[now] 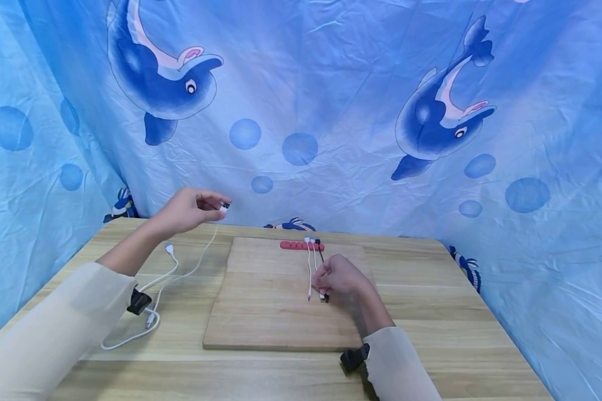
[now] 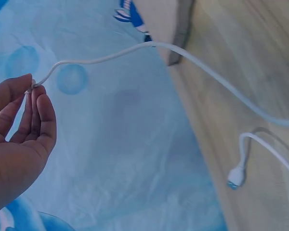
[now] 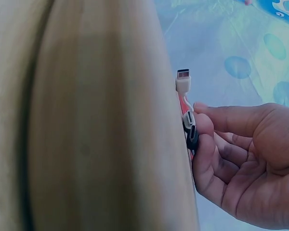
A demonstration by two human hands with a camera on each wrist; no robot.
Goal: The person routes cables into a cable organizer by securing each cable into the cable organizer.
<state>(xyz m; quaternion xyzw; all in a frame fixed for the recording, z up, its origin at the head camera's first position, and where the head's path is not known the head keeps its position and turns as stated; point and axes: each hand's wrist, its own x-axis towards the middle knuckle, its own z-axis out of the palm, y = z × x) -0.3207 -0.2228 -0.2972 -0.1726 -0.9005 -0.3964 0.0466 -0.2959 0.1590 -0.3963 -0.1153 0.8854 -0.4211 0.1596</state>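
Note:
Raised above the table at the left, my left hand (image 1: 188,210) pinches the plug (image 1: 224,206) of a white cable (image 1: 200,259) that hangs down to the tabletop. In the left wrist view the same hand (image 2: 26,120) holds the cable's end between thumb and fingertips. Over the wooden board, my right hand (image 1: 342,275) pinches cable ends (image 1: 323,298), one white and one black. The right wrist view shows these connectors (image 3: 190,127) at the fingertips of the hand (image 3: 250,159), beside another white connector (image 3: 183,82). The cables run from a red holder (image 1: 293,245).
The wooden board (image 1: 261,328) lies mid-table. Left of it, on the tabletop (image 1: 190,367), are a loose white plug (image 1: 169,249) and another connector (image 1: 150,319) with coiled white cable. A blue dolphin-print cloth (image 1: 301,184) hangs behind and at both sides.

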